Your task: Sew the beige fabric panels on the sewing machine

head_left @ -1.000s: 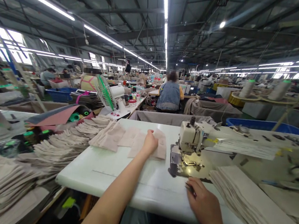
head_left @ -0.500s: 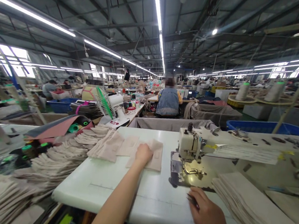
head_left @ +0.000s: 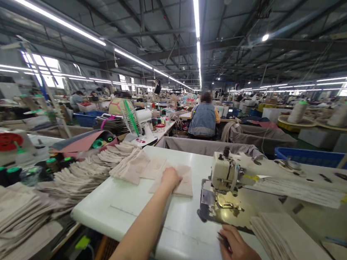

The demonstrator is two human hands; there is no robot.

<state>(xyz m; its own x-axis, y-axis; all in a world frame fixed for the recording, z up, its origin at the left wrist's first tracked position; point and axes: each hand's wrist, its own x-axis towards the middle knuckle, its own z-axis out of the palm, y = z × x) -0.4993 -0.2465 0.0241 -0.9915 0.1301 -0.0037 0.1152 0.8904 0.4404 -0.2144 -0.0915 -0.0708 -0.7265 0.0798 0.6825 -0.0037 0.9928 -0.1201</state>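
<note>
Drawn slightly toward nine o'clock since the earliest frame, away from the sewing machine (head_left: 227,171): left hand (head_left: 171,179), with the beige fabric piece (head_left: 185,186) beneath. Whole view swung a little too. Clock centred on that piece from here on.

Location: flat on the white tabletop (head_left: 109,221), near the machine plate (head_left: 232,218), not touching. Partly covered by the left hand; more cloth showing on the nine o'clock side, one folded piece or two overlapping, impossible to tell. Fingertips partly hidden; cannot tell whether pinching or only pressing.

Handling, by judgement: light, limp, soft, hardly fragile, prone to rucking or skewing on so smooth a top. Best hold: flat fingers near the middle for sliding, finger-and-thumb pinch at the six o'clock edge for lifting.

Just beside, at nine: second piece (head_left: 151,170) lying flat, then a fanned pile (head_left: 130,168). Beyond, also toward nine: long row of layered cloth (head_left: 76,179).

At half past four: right hand (head_left: 239,256), curled closed around a small dark tool (head_left: 225,241), type unclear. Farther out at four: stack of folded strips (head_left: 298,248). At ten: green-striped fan (head_left: 132,117). At twelve: grey cloth bin (head_left: 206,146), person in a denim vest (head_left: 204,120) behind. Between two and three: blue crate (head_left: 314,157).
</note>
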